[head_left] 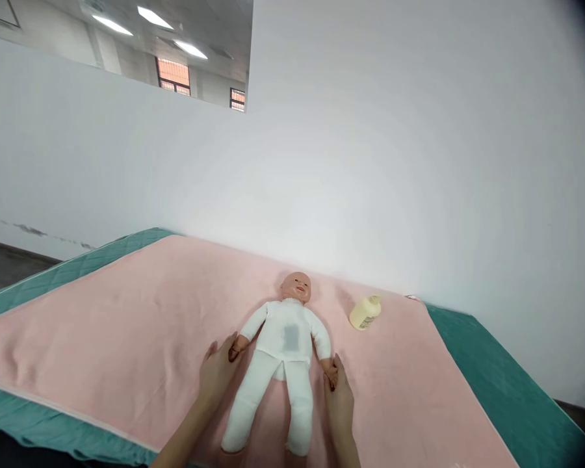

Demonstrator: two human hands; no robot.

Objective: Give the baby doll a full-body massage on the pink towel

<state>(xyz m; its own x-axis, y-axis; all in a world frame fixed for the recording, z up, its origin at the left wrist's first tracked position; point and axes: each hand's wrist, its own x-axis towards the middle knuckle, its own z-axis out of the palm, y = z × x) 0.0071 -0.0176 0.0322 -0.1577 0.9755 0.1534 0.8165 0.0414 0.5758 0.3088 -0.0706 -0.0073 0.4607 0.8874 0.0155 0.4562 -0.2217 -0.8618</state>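
Observation:
A baby doll [283, 338] in a white top and white trousers lies on its back, head toward the wall and feet toward me. On its chest is a grey rectangular patch. My left hand [218, 370] is closed around the doll's hand on the left side of the view. Across the body, my right hand [340, 395] grips the doll's other hand, with the thumb on top. Both doll arms stretch down and out from its sides. The doll's feet are partly cut off by the lower edge of the view.
A pale yellow bottle [365, 312] lies tilted on the pink blanket [127, 338], right of the doll. Under the blanket is a green quilted bed cover [497, 364]. A white wall [370, 162] rises directly behind the bed, with an opening at upper left.

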